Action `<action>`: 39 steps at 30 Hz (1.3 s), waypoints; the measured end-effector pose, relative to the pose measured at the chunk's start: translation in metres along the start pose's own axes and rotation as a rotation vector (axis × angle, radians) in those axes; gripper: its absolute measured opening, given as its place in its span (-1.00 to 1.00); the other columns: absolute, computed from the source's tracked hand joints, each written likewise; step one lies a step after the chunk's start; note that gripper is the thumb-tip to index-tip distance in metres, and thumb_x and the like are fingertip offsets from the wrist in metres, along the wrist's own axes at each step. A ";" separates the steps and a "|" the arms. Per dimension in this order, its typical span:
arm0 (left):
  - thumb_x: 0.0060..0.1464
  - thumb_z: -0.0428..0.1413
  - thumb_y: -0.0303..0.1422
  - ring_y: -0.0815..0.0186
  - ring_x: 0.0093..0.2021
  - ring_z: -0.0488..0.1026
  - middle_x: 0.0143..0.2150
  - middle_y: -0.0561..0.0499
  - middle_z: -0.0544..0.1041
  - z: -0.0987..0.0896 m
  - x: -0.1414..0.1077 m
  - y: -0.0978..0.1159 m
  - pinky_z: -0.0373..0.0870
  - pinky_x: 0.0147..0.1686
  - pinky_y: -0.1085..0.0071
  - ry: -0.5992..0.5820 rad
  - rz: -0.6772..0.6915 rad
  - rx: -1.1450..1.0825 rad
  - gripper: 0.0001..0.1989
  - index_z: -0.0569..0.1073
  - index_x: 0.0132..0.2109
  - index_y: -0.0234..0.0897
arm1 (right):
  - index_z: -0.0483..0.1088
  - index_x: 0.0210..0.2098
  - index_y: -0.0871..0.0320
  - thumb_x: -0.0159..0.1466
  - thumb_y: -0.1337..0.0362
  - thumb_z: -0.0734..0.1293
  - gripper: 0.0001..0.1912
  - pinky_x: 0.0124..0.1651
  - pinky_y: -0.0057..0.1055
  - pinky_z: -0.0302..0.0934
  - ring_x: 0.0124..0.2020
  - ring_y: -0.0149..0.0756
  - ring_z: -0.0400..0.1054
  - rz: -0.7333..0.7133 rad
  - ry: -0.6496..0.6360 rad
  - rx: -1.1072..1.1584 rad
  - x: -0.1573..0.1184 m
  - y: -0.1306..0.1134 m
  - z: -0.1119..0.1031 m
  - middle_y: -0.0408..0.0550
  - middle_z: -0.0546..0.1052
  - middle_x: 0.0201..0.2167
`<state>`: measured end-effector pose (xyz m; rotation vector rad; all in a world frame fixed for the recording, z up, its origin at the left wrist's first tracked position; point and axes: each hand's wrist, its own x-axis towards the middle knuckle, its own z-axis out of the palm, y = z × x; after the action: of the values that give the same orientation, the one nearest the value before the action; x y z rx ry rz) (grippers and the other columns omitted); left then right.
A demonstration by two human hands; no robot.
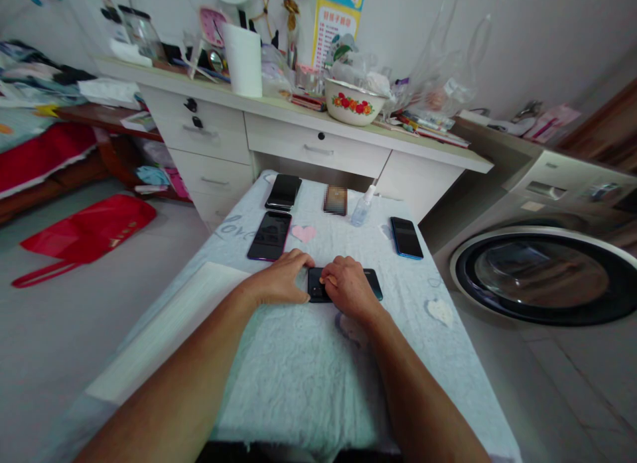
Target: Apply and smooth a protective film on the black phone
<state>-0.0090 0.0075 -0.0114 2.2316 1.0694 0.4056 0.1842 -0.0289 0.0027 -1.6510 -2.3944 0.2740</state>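
A dark smartphone (pixel 315 285) lies sideways on the cloth-covered table. My left hand (pixel 284 277) holds its left end, thumb at the near edge and fingers at the far edge. Bunched fingers of my right hand (pixel 351 284) press on the middle of the phone and hide part of it. A small orange-tan bit shows at those fingertips; what it is I cannot make out. Beyond my left hand lies a phone with a reddish edge (pixel 269 235). Farther back are another dark phone (pixel 283 192), a small brownish blurred rectangle (pixel 336 200) and a clear spray bottle (pixel 362 207).
A blue-edged phone (pixel 407 237) lies at the table's right. White folded paper (pixel 174 327) runs along the left edge. Behind stands a white desk (pixel 318 144) bearing a flowered bowl (pixel 354 103) and a paper roll (pixel 243 62). A washing machine (pixel 542 270) is at right, a red bag (pixel 92 231) on the floor.
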 end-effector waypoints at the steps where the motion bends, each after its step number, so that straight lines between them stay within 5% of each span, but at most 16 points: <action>1: -0.27 0.18 -0.34 0.16 0.05 0.30 -0.04 -0.04 0.34 0.000 0.000 0.000 0.26 0.08 0.27 -0.002 0.005 0.003 -0.48 0.34 -0.05 -0.20 | 0.49 -0.29 0.13 0.27 0.32 0.24 -0.83 -0.13 -0.35 0.02 -0.22 -0.26 0.23 0.000 0.002 -0.004 0.000 0.000 0.000 -0.03 0.45 -0.30; 39: -0.31 0.25 -0.22 0.13 0.03 0.28 -0.05 -0.03 0.33 0.000 0.001 0.003 0.26 0.02 0.26 -0.025 -0.020 0.036 -0.43 0.32 -0.08 -0.20 | 0.51 -0.30 0.13 0.25 0.39 0.26 -0.83 -0.14 -0.36 0.00 -0.25 -0.29 0.20 -0.084 -0.002 0.091 -0.015 0.000 0.004 -0.06 0.43 -0.32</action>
<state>-0.0061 0.0069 -0.0093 2.2498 1.0928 0.3524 0.1885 -0.0432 -0.0021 -1.5078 -2.4075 0.3650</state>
